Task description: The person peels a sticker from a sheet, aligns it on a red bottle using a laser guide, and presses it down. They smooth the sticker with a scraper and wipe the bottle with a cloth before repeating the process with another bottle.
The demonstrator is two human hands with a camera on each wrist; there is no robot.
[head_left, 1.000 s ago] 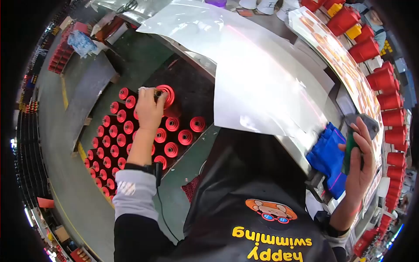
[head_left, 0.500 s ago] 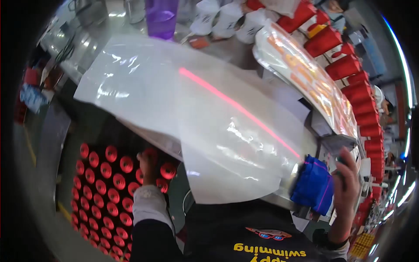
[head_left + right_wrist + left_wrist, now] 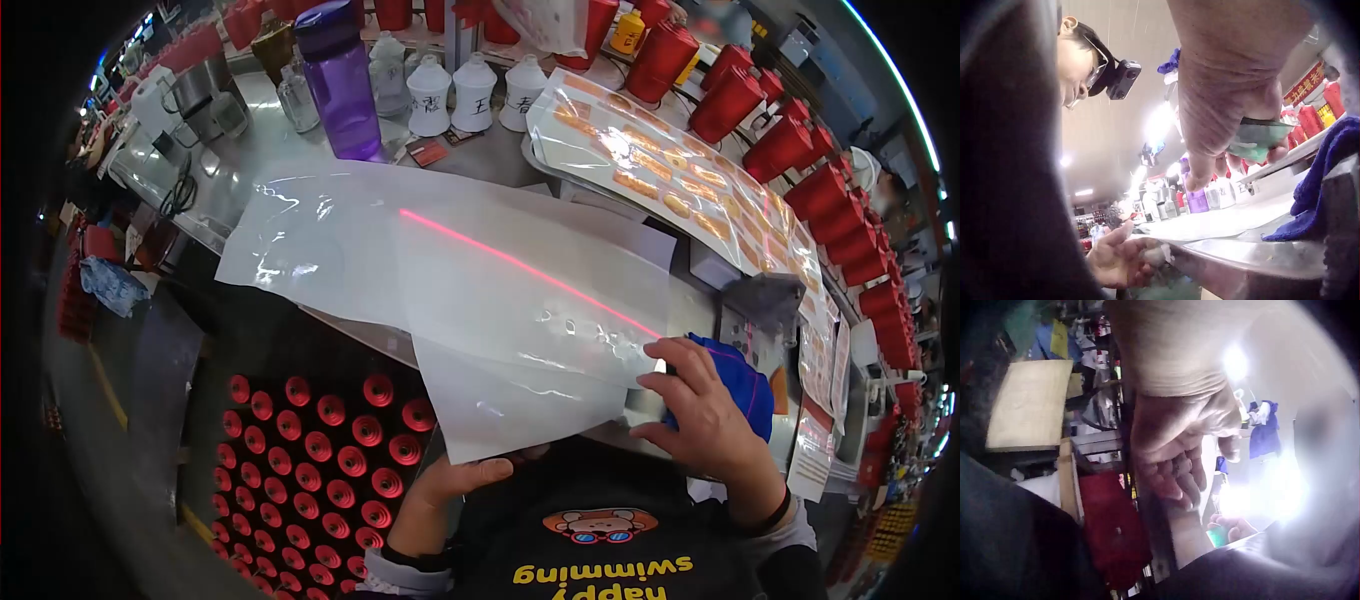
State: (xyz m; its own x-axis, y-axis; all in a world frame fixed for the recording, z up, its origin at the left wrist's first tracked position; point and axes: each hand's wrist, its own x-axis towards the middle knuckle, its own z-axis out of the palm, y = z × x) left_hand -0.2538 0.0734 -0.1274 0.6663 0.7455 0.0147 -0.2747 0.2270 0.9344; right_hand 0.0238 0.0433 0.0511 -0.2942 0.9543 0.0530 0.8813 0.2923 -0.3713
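My left hand [image 3: 455, 482] is beside the near-left corner of a translucent plastic sheet [image 3: 320, 240] on the metal table. Its thumb is stretched out and its fingers are loosely bent; a small white bit [image 3: 1165, 251] shows at the fingertips in the right wrist view. Over the sheet's right end, my right hand [image 3: 705, 410] holds a green translucent piece [image 3: 1261, 139] in bent fingers, seen best in the right wrist view. A blue cloth [image 3: 740, 385] lies just beyond that hand. Several red-topped dark cylinders [image 3: 318, 446] stand in rows below the table's left edge.
A purple bottle [image 3: 345, 95], glass jars and white bottles [image 3: 472, 95] with characters stand along the back. A sheet printed with food pictures [image 3: 660, 180] lies at the far right. A grey metal piece [image 3: 765, 300] is near the blue cloth. A red laser line crosses the plastic.
My left hand has left the red-topped cylinders and come right, to the sheet's near corner. My right hand has moved left from beside the blue cloth to over the sheet's end. The head view has turned.
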